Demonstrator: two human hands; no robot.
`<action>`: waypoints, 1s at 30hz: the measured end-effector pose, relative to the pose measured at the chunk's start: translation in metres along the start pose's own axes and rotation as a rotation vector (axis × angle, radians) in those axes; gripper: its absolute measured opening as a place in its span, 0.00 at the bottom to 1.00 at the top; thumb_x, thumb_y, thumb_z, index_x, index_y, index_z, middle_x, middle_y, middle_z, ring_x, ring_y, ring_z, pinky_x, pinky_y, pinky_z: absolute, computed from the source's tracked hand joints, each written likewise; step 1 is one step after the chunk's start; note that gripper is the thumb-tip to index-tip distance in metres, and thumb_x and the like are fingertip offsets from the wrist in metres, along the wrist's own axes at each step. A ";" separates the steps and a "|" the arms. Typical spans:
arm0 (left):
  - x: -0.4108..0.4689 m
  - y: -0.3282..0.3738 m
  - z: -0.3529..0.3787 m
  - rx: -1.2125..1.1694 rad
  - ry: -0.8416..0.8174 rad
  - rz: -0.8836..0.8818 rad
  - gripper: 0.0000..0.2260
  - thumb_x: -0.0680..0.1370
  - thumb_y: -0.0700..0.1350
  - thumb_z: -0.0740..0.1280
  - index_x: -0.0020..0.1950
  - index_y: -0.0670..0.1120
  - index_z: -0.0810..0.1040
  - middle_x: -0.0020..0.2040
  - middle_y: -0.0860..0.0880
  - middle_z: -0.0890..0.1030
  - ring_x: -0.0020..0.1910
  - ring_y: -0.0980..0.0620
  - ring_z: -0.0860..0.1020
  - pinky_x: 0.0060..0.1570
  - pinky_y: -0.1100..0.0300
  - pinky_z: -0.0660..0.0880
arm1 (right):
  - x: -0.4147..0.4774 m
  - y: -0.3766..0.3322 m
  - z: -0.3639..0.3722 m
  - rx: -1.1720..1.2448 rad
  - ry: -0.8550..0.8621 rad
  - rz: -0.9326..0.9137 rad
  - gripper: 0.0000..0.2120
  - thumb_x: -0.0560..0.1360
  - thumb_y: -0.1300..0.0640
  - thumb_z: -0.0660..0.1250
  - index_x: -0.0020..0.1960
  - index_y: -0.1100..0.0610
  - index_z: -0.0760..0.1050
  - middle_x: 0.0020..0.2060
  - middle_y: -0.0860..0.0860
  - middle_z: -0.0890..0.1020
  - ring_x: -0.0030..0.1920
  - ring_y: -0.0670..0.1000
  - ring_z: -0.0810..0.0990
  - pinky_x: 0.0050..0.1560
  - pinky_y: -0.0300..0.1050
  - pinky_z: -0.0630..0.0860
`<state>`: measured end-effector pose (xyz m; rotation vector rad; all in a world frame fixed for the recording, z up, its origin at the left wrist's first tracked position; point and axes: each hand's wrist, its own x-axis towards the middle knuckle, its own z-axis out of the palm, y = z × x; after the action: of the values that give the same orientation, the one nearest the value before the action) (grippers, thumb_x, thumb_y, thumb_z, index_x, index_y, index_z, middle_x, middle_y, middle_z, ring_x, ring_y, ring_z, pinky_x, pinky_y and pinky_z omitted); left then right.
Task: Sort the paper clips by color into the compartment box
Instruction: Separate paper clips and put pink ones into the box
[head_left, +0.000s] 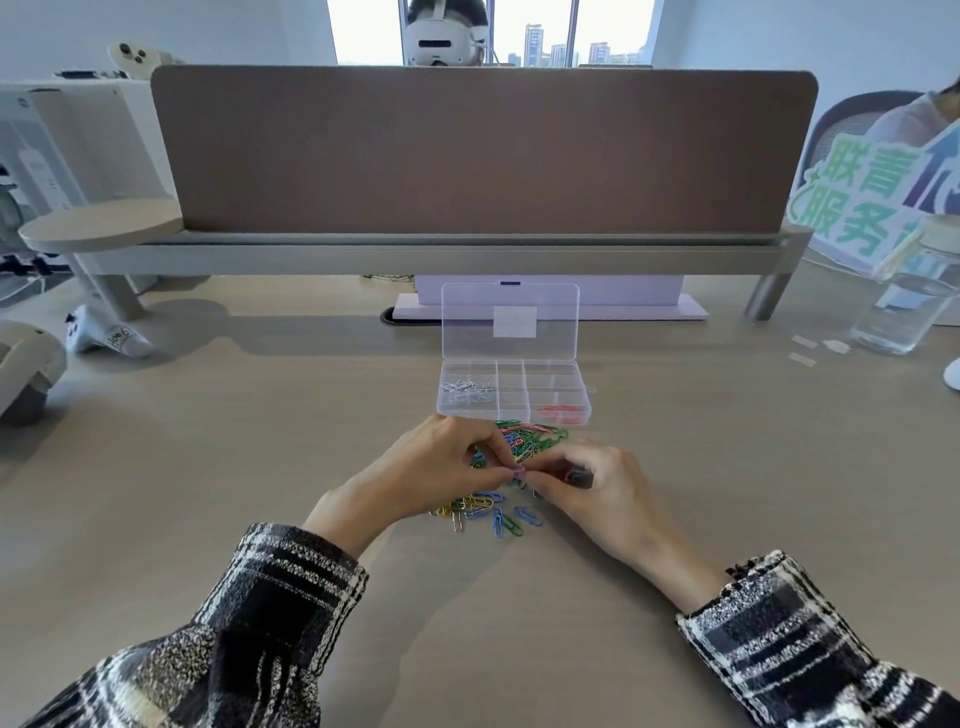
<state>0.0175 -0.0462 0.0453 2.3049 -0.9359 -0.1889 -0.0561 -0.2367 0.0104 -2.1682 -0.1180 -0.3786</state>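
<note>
A clear compartment box (556, 375) stands open on the desk, its lid upright behind it. White clips (467, 387) lie in its left compartments and red clips (560, 413) in the front right one. A pile of mixed coloured paper clips (530, 435) lies just in front of the box, with blue and yellow ones (493, 512) spread nearer me. My left hand (436, 467) and my right hand (592, 480) meet over the pile, fingertips together. Between them they pinch a small pink clip (519, 472). My right hand also seems to hold red clips in its curled fingers.
A brown desk divider (483, 150) on a grey rail closes off the back. A water bottle (906, 306) stands at the right, a white controller (104, 332) at the left. Another person wearing a headset sits beyond the divider.
</note>
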 end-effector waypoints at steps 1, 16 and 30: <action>0.000 0.000 0.001 -0.017 0.004 0.000 0.03 0.74 0.50 0.73 0.47 0.55 0.83 0.39 0.64 0.80 0.34 0.54 0.73 0.41 0.54 0.75 | 0.000 -0.001 -0.001 0.039 0.001 0.020 0.04 0.71 0.56 0.75 0.44 0.47 0.84 0.36 0.44 0.84 0.39 0.44 0.81 0.40 0.37 0.75; 0.000 0.002 -0.002 -0.186 0.059 -0.075 0.03 0.73 0.46 0.74 0.46 0.53 0.84 0.40 0.58 0.82 0.40 0.53 0.76 0.43 0.66 0.72 | -0.003 -0.012 -0.006 0.060 0.115 0.045 0.05 0.73 0.63 0.72 0.45 0.54 0.84 0.31 0.34 0.78 0.31 0.38 0.74 0.34 0.27 0.66; 0.000 0.007 0.000 -0.460 0.040 -0.124 0.04 0.77 0.42 0.70 0.48 0.50 0.83 0.38 0.40 0.80 0.23 0.54 0.65 0.24 0.60 0.64 | -0.005 -0.016 -0.008 0.094 0.108 0.035 0.05 0.73 0.64 0.72 0.44 0.56 0.84 0.26 0.34 0.75 0.29 0.36 0.73 0.33 0.27 0.65</action>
<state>0.0137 -0.0504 0.0499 1.9300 -0.6478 -0.3685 -0.0659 -0.2333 0.0253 -2.0503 -0.0366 -0.4606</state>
